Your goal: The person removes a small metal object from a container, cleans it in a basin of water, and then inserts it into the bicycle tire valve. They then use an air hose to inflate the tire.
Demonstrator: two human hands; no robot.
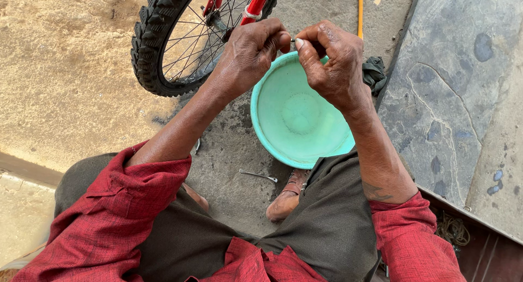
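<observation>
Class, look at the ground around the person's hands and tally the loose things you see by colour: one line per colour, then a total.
Turquoise: 1, the basin under the left hand and right hand
Silver-grey: 1, the spoke on the ground
Dark grey-green: 1, the rag beside the basin
Total: 3

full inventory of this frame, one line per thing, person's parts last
small metal part: 1, dark, pinched between both hands' fingertips above the basin
basin: 1, mint green, on the ground below the hands
bicycle wheel: 1, black knobby tyre with spokes, top centre
bicycle frame: red tubes, at the wheel
spoke: 1, silver, on the ground beside the shoe
cloth: 1, dark, right of the basin
stone slab: 1, grey, right side
stick: 1, orange, top edge
shoe: 1, brown, under the basin's near rim
left hand: red sleeve
right hand: red sleeve
</observation>
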